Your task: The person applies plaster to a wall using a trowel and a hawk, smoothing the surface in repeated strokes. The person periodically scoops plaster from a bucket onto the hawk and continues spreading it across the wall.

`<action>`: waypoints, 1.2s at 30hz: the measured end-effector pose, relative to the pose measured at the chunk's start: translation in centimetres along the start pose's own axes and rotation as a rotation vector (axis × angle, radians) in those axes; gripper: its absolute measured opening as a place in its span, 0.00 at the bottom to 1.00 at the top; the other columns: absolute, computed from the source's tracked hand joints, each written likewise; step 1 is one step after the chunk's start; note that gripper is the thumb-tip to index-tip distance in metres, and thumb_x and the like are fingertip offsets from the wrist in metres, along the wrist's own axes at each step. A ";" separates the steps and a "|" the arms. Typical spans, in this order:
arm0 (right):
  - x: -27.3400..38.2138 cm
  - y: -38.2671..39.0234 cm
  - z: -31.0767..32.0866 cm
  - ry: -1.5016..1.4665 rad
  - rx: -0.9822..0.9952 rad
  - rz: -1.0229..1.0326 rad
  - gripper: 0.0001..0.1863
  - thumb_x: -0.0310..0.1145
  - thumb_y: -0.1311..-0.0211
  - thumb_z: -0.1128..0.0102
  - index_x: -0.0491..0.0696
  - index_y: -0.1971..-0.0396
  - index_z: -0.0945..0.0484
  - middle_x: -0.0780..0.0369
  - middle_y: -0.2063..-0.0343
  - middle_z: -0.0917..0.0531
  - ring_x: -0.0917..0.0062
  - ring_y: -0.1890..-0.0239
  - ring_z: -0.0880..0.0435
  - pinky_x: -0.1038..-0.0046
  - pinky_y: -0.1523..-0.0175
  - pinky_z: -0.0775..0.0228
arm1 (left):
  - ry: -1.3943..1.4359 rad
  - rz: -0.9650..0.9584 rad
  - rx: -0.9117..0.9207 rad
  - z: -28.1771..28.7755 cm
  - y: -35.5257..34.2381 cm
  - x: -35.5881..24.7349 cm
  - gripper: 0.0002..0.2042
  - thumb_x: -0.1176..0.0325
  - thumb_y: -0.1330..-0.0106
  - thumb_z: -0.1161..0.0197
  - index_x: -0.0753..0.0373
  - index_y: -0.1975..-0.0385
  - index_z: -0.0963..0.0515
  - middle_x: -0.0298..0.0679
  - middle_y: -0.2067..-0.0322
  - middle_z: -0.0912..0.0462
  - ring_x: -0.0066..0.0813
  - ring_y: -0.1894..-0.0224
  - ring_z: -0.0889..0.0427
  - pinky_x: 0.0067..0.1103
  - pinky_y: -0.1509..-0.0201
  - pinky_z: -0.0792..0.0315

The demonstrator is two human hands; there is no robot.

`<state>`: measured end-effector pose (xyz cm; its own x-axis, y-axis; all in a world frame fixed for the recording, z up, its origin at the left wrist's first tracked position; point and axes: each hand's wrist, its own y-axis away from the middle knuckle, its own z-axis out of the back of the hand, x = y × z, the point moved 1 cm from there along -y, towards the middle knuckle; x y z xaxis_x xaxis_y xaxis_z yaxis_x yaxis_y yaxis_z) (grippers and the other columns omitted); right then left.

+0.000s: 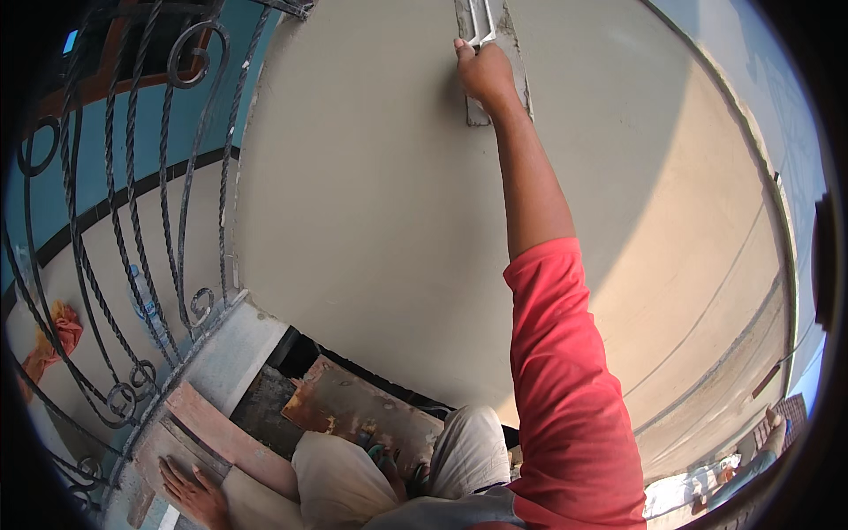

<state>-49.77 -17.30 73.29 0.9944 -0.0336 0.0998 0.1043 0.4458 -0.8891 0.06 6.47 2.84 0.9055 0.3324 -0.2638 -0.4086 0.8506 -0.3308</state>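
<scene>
My right hand [488, 75] is wrapped round the handle of a plastering trowel [477, 115], arm stretched out and up. The trowel's long, mortar-smeared blade lies against a smooth grey plastered wall [371, 177]. White metal struts join the handle to the blade. Down at the lower left, my left hand [196, 496] lies flat with fingers spread on a wooden board [163, 446] along a ledge. Nothing shows in its grasp.
A black wrought-iron railing [163, 168] stands at the left, with a plastic bottle [146, 300] and an orange-red cloth [53, 340] behind it. Below me, a stained sheet [362, 406] lies by my feet. The wall's edge [751, 132] curves down the right side.
</scene>
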 end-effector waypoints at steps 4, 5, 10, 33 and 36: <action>-5.3 0.5 7.9 -0.352 -0.006 -0.181 0.28 0.52 0.24 0.38 0.36 0.67 0.24 0.58 0.76 0.20 0.75 0.78 0.20 0.67 0.73 0.24 | -0.012 -0.085 -0.103 1.6 -0.3 -0.6 0.32 0.48 0.18 0.55 0.66 0.24 0.40 0.50 0.23 0.40 0.53 0.23 0.39 0.47 0.23 0.42; -6.7 1.3 9.6 -0.352 -0.070 -0.223 0.28 0.52 0.24 0.39 0.37 0.68 0.25 0.58 0.76 0.20 0.74 0.78 0.20 0.67 0.74 0.25 | 0.006 -0.170 -0.217 2.3 0.1 -0.8 0.33 0.49 0.20 0.47 0.69 0.26 0.37 0.53 0.25 0.36 0.55 0.26 0.34 0.49 0.27 0.36; -13.8 5.5 17.3 -0.422 -0.283 -0.409 0.25 0.52 0.24 0.37 0.41 0.68 0.25 0.62 0.76 0.23 0.77 0.78 0.25 0.69 0.74 0.27 | -0.089 -0.289 -0.344 3.9 0.4 -1.4 0.32 0.52 0.21 0.43 0.72 0.28 0.33 0.56 0.27 0.33 0.58 0.29 0.29 0.49 0.31 0.29; -22.5 9.8 25.7 -0.704 -0.447 -0.476 0.25 0.51 0.24 0.41 0.46 0.75 0.27 0.65 0.80 0.26 0.78 0.82 0.27 0.70 0.77 0.30 | -0.363 -0.342 -0.458 1.6 1.1 -0.9 0.29 0.48 0.21 0.46 0.67 0.34 0.24 0.53 0.33 0.23 0.53 0.36 0.19 0.46 0.41 0.22; -23.1 10.8 30.3 -0.630 -0.421 -0.481 0.24 0.53 0.26 0.37 0.47 0.73 0.25 0.68 0.80 0.28 0.80 0.82 0.28 0.73 0.76 0.32 | -0.455 -0.366 -0.509 2.7 1.2 -1.6 0.28 0.48 0.21 0.47 0.66 0.35 0.22 0.50 0.34 0.21 0.48 0.38 0.17 0.42 0.40 0.22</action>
<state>-72.08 15.40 74.97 0.6623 0.4202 0.6203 0.6278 0.1406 -0.7656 -1.55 8.02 5.32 0.9060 0.2942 0.3043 0.0235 0.6829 -0.7301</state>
